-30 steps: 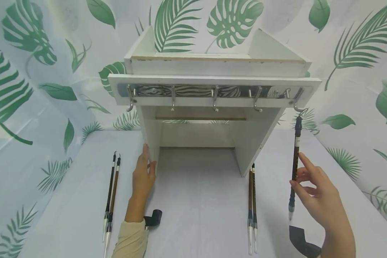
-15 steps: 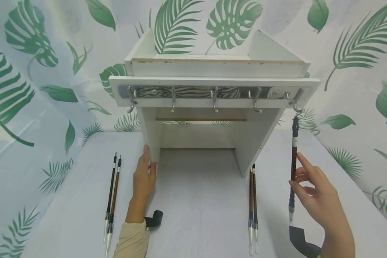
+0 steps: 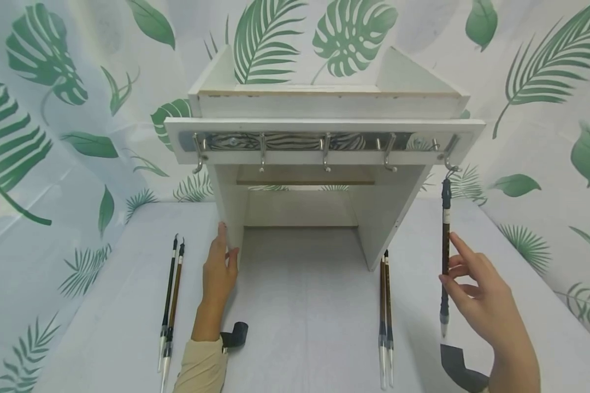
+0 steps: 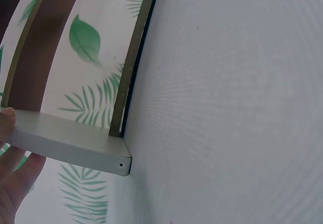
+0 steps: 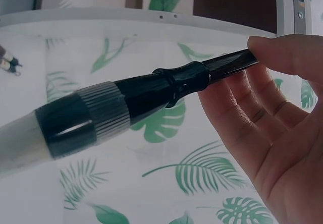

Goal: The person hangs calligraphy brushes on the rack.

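Observation:
My right hand [image 3: 487, 300] pinches a dark calligraphy brush [image 3: 446, 218] between thumb and fingers, about halfway along its handle. The brush hangs nearly upright with its pale tip down, and its cord loop overlaps the end of the rightmost hook [image 3: 450, 155]. In the right wrist view the ferrule end of the brush points left, away from the fingers. My left hand [image 3: 219, 273] grips the left side panel [image 3: 228, 207] of a white shelf unit, thumb on one face and fingers on the other. In the left wrist view only part of that hand shows at the panel's edge [image 4: 70, 138].
A white rail [image 3: 295, 124] with several metal hooks runs across the shelf's front. Two brushes [image 3: 172, 295] lie on the white table at the left, and two more brushes [image 3: 385, 305] lie right of the shelf. Black wrist-camera mounts show at both wrists. Leaf-print cloth hangs behind.
The brush's upper end has shifted left, bringing the brush closer to upright, with its loop lower at the rightmost hook. My right hand moved slightly left; my left hand stays on the panel.

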Motion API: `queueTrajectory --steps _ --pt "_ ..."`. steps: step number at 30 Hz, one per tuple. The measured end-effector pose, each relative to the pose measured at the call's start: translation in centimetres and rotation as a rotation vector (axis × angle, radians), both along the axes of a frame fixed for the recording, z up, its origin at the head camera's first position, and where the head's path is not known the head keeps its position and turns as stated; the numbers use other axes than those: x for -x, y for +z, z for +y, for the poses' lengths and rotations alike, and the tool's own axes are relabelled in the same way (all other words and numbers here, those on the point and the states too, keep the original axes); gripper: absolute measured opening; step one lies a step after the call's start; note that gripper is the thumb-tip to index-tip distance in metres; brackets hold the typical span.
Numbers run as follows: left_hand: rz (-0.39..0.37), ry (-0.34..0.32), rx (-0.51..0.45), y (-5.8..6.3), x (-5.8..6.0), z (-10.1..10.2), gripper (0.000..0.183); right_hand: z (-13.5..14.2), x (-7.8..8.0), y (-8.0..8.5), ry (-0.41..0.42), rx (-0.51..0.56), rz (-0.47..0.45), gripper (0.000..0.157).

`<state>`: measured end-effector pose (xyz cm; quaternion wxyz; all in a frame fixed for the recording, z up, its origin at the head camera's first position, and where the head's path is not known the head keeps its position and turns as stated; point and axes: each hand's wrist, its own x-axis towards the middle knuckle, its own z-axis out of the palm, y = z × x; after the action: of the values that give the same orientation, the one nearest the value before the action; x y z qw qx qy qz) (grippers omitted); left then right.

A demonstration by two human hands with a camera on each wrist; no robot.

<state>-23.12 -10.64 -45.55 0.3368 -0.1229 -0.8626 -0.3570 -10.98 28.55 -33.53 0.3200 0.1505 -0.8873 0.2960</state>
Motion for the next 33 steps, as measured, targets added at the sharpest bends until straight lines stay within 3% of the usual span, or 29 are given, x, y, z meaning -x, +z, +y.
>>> queueTrajectory --steps 20,33 --pt "-0.024 -0.006 -0.031 -0.2 -0.2 0.1 0.065 -0.4 0.4 -0.1 -0.013 -0.019 -0.021 0.094" --pt "-0.02 -0.007 -0.011 -0.1 -0.1 0.0 0.065 -1.0 1.5 -1.7 0.018 0.118 -0.056 0.088"
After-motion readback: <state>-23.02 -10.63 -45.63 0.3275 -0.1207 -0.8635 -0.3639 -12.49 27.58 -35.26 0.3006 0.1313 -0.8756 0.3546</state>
